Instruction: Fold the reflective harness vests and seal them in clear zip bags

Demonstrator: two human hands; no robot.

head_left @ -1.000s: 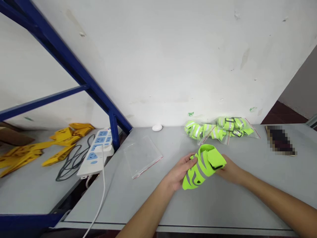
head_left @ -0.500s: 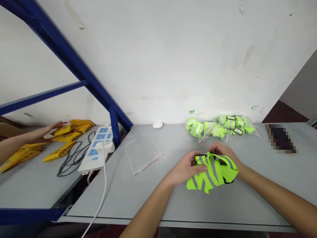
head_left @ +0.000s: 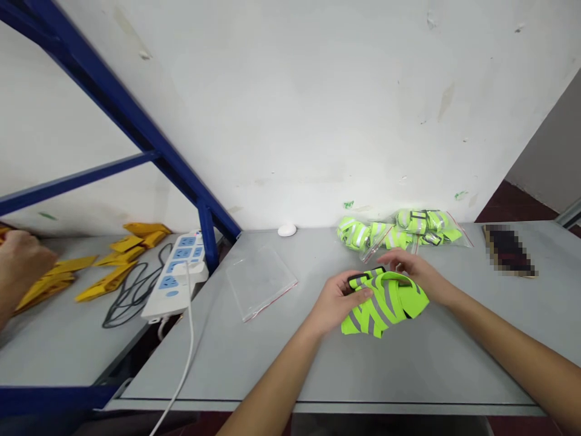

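A neon green reflective band (head_left: 384,304) with grey stripes and black ends lies folded on the grey table (head_left: 272,357). My left hand (head_left: 338,301) pinches its left end, thumb on top. My right hand (head_left: 415,272) rests over the band's far right part, fingers curved on the fabric. An empty clear zip bag (head_left: 261,282) with a red strip lies to the left of my hands. Behind the band, bagged green bands (head_left: 399,233) are piled against the wall.
A white puck (head_left: 287,230) sits by the wall. A blurred dark object (head_left: 508,257) lies at the right. On the lower left table are a white power strip (head_left: 177,272) with cables, yellow pieces (head_left: 109,266) and another person's hand (head_left: 20,260). A blue frame post (head_left: 206,233) stands between tables.
The band went from held up and rolled to pressed flatter on the table. My right hand moved from under it to over it. The other person's hand drew back leftward.
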